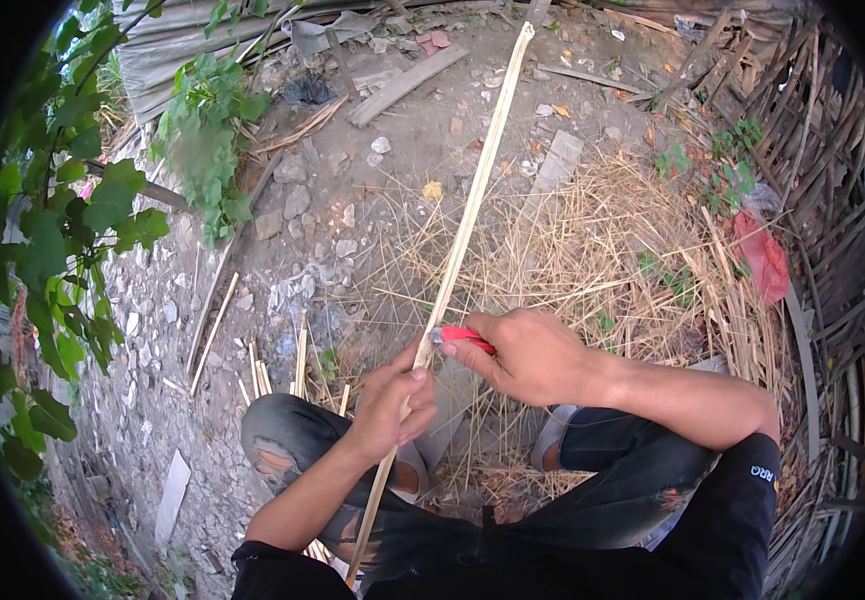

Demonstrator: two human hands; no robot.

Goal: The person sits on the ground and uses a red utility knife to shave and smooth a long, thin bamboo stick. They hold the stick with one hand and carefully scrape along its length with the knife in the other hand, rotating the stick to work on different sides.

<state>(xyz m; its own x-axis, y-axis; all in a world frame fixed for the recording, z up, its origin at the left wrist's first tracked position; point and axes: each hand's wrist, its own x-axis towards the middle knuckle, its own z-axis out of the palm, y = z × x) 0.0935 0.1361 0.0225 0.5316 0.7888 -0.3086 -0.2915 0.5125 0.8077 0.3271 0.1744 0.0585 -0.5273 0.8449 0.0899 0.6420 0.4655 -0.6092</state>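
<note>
A: Head view, the only 1 here: what does it show?

B: A person, knees bent, holds a long pale strip (pixel 474 195) aslant, its upper end reaching far out over bare ground and its lower end running down between the thighs.

A: And the 2 hands?

B: The left hand (pixel 392 405) wraps around the strip, fingers closed, low on its length. The right hand (pixel 537 352), just right of the strip, clasps a red-handled cutter (pixel 467 338), its blade right at the strip, just above the left hand. Whether the edge bites cannot be told.

A: Around them?

B: Loose straw-like slivers (pixel 622 240) spread to the right of the strip; a bundle of thin sticks (pixel 301 355) stands to its left, by the knee. A red plastic scrap (pixel 760 255) lies far to its right.

A: Which step is in hand?

B: By the look of it, trimming or shaving the strip.

A: And the next move?

B: It probably calls for a firm left hold and a shallow blade angle along the strip, fingers clear of the edge.
</note>
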